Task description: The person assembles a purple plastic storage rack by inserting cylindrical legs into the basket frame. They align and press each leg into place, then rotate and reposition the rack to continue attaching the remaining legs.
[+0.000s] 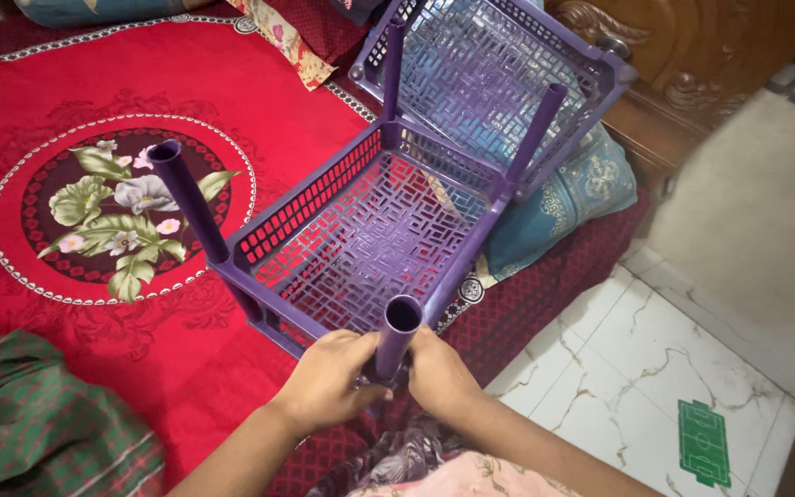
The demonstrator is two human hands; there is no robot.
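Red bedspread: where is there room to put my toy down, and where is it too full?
The red bedspread has bare room left of the purple rack, around the flower circle. The white floor on the right is free too, up to the green mat. It is crowded near both hands at the purple post, and by the green plaid cloth.
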